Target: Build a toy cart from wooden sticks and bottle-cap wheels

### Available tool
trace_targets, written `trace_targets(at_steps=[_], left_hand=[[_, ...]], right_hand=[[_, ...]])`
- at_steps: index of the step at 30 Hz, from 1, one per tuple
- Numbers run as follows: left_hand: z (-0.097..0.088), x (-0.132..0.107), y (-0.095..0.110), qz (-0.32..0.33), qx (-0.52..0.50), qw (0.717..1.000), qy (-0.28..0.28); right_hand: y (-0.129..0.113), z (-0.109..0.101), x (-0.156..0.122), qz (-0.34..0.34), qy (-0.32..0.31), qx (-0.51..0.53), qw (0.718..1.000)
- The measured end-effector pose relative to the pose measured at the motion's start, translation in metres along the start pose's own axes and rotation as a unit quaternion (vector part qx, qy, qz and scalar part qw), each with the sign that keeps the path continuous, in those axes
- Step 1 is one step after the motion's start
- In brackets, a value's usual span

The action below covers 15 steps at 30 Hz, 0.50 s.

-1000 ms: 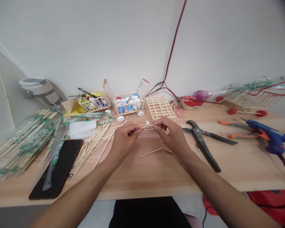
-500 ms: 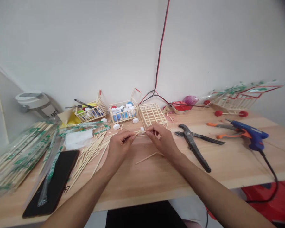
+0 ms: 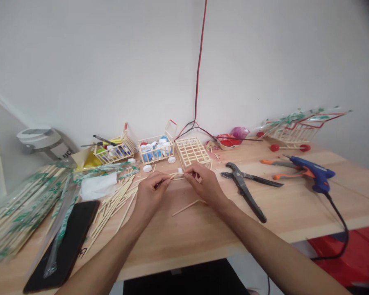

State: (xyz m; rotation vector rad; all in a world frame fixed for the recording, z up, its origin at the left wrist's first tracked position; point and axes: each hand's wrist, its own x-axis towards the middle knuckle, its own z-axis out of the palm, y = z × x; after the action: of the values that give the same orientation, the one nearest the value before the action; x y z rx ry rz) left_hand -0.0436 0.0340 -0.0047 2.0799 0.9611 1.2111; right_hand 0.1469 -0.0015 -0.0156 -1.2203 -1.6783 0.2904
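Presently, near the middle of the frame, the left hand (image 3: 152, 190) pinches a thin wooden stick (image 3: 174, 176) between thumb and forefinger, and its tip points toward the right hand (image 3: 204, 184). The right thumb and forefinger are bent close to each other; whether they also grip something, I cannot tell. A small white cap (image 3: 180, 171) lies just beyond the fingertips.

As for writing, dark marks (image 3: 81, 253) beside the smartphone (image 3: 80, 225) at lower left are partly covered and not readable. Green print on the plastic-wrapped sticks (image 3: 27, 209) is too blurred. On the tilted cup (image 3: 47, 143), farther at left, "UC" can be read.

One end of a bent stick (image 3: 184, 208) is hidden by the right hand. Behind, the stick-built grid basket (image 3: 193, 150) is partly covered too.
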Motion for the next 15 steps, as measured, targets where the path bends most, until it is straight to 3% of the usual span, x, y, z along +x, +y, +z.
trace_targets(at_steps=[15], left_hand=[[0.0012, 0.0, -0.0029, -0.013, -0.006, 1.0, -0.002]], right_hand=[[0.0029, 0.0024, -0.001, 0.023, -0.005, 0.002, 1.0]])
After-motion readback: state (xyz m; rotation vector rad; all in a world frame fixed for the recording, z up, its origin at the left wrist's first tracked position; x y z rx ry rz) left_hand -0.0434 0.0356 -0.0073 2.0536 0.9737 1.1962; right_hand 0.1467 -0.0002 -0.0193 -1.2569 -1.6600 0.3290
